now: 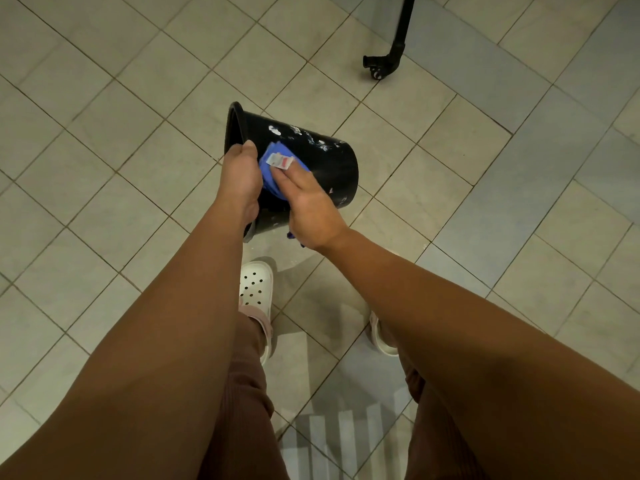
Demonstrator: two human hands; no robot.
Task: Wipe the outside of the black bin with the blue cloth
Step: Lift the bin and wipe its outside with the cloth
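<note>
Held tipped on its side above the tiled floor (104,140), the black bin (325,164) looks light and stiff, the left hand (240,174) curled over its rim while the right hand (304,199) presses the soft blue cloth (268,168) flat-fingered against its paint-flecked wall.

The right hand (308,206) covers much of the blue cloth (267,167), its label (281,161) too small to read, and the left hand (240,174) hides part of the rim of the black bin (325,161).

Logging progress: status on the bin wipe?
Left hand grips bin rim. Right hand presses cloth on its side. White spots left on it. Nothing blocking.
</note>
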